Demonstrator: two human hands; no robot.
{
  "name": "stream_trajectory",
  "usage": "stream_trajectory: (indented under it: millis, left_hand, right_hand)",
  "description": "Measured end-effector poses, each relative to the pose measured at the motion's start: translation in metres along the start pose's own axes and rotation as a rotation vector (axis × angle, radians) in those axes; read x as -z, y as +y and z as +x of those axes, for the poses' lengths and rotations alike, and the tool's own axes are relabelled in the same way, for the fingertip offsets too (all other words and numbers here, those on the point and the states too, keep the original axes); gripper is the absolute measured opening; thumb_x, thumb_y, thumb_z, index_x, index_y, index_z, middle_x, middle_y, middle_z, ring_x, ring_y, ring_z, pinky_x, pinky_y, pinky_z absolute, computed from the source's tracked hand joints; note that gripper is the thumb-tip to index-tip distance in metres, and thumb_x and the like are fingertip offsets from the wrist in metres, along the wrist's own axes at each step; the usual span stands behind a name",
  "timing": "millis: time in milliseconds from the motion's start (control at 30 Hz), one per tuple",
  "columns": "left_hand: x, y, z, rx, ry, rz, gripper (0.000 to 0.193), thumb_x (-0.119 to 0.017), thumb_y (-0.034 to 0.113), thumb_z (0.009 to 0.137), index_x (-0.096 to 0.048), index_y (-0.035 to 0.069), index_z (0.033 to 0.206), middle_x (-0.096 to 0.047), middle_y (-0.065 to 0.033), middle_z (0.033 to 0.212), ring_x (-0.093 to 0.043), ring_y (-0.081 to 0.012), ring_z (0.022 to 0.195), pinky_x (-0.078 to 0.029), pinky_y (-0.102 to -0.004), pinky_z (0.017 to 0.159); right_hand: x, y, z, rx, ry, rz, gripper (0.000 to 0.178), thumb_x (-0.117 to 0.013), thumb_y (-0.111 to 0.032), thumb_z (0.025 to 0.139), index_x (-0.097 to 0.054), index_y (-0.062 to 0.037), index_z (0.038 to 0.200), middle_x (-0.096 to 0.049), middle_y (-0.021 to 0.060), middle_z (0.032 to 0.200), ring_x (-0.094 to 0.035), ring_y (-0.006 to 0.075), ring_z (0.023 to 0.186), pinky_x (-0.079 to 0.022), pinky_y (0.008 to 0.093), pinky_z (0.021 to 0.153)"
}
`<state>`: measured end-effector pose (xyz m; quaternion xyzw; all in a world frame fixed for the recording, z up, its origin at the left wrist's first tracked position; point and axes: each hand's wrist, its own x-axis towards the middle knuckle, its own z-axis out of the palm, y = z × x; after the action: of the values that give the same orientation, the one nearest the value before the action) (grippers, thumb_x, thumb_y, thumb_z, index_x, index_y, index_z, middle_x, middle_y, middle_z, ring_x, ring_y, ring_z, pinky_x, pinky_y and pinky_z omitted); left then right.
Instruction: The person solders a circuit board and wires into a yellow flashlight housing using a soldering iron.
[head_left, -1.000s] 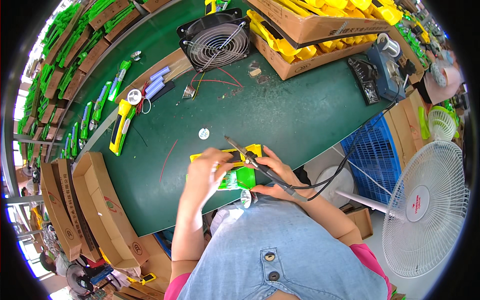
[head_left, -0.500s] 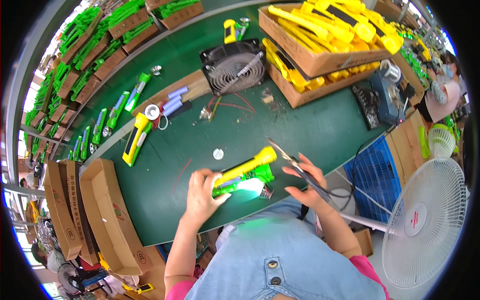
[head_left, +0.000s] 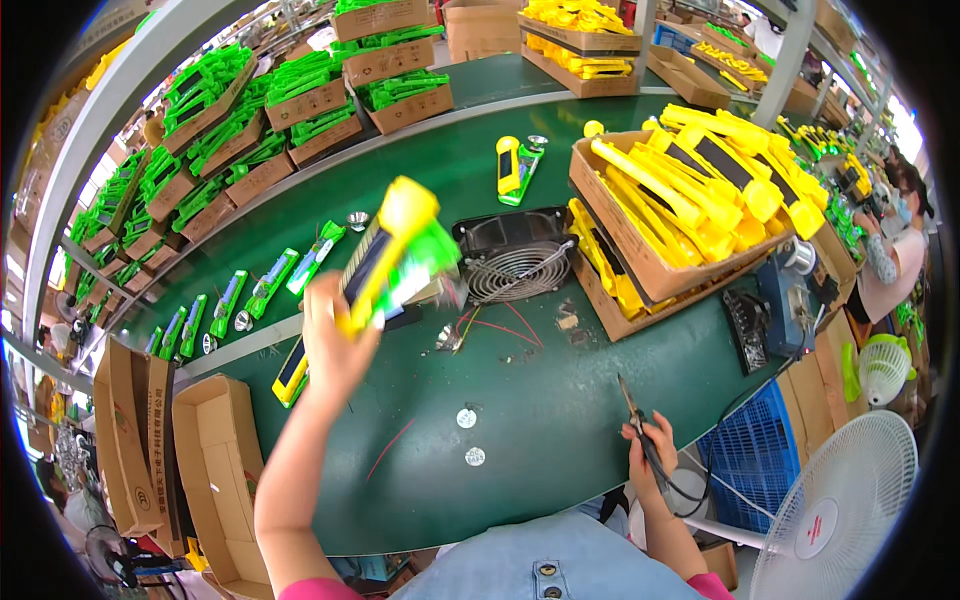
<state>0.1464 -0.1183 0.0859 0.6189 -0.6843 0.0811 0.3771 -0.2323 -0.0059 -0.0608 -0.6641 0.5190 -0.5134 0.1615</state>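
My left hand is raised over the left part of the bench, its fingers wrapped round a yellow-and-green flashlight. A dark panel runs along the flashlight's yellow side, and a bright light shines from its green side; motion smears it. Low at the right, near the bench's front edge, my right hand grips a soldering iron, its tip pointing up and away from me. Another yellow-and-green flashlight lies partly hidden behind my left forearm. Two round white discs lie on the green bench between my hands.
Stacked cartons of yellow casings stand at the back right, beside a black fan with a wire grille. Opened green lights line the conveyor at left. An emptied carton sits front left; a white fan stands at right.
My left hand has lifted the flashlight up, away from me and to the left. My right hand, still holding the soldering iron, is now farther from it. The view has tilted upward.
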Motion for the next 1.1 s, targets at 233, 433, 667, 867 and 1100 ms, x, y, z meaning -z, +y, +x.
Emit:
stream_trajectory:
  millis: [233,433,667,867,1100]
  left_hand:
    - [-0.136,-0.144,0.094,0.412,0.004,0.082,0.049,-0.078,0.012,0.055,-0.043,0.005,0.089,-0.048,-0.0152,0.088,-0.051,-0.0350,0.080,-0.045,-0.0406,0.072]
    - [-0.153,-0.177,0.121,0.477,-0.697,0.232,0.071,-0.064,0.064,0.064,-0.055,0.001,0.096,-0.058,-0.0233,0.101,-0.056,-0.0350,0.098,-0.046,-0.0409,0.081]
    - [-0.065,-0.282,0.082,0.512,-0.879,0.598,0.055,-0.056,0.023,0.079,-0.037,0.006,0.128,-0.051,-0.0207,0.118,-0.049,-0.0346,0.109,-0.040,-0.0427,0.091]
    - [-0.049,-0.276,0.043,0.187,-0.526,0.651,0.071,-0.066,0.008,0.070,-0.030,0.005,0.131,-0.052,-0.0203,0.110,-0.047,-0.0372,0.107,-0.037,-0.0432,0.093]
    - [-0.001,-0.149,0.059,-0.092,-0.227,0.253,0.068,-0.054,-0.002,0.078,-0.021,0.003,0.136,-0.044,-0.0241,0.119,-0.045,-0.0391,0.109,-0.037,-0.0431,0.092]
  right_hand:
    - [-0.008,-0.011,0.012,0.062,-0.017,-0.056,0.016,-0.054,0.002,0.079,-0.049,-0.0026,0.094,-0.067,0.0105,0.078,-0.066,0.0227,0.074,-0.037,0.0457,0.093]
    - [-0.008,-0.009,0.010,0.026,-0.049,-0.085,0.017,-0.051,0.005,0.080,-0.048,-0.0020,0.095,-0.066,0.0121,0.078,-0.067,0.0239,0.074,-0.036,0.0481,0.094]
    - [-0.006,-0.014,0.014,0.044,-0.008,-0.084,0.021,-0.061,0.002,0.074,-0.052,-0.0054,0.091,-0.066,0.0058,0.075,-0.064,0.0196,0.067,-0.041,0.0420,0.088]
    - [-0.005,-0.005,0.016,0.246,-0.069,-0.141,0.031,-0.065,0.003,0.067,-0.058,-0.0093,0.094,-0.063,0.0037,0.072,-0.060,0.0158,0.061,-0.043,0.0420,0.088]
    - [0.033,-0.043,0.119,0.651,0.030,-0.351,0.030,-0.068,-0.005,0.066,-0.064,-0.0124,0.094,-0.061,0.0013,0.077,-0.060,0.0148,0.070,-0.040,0.0422,0.093]
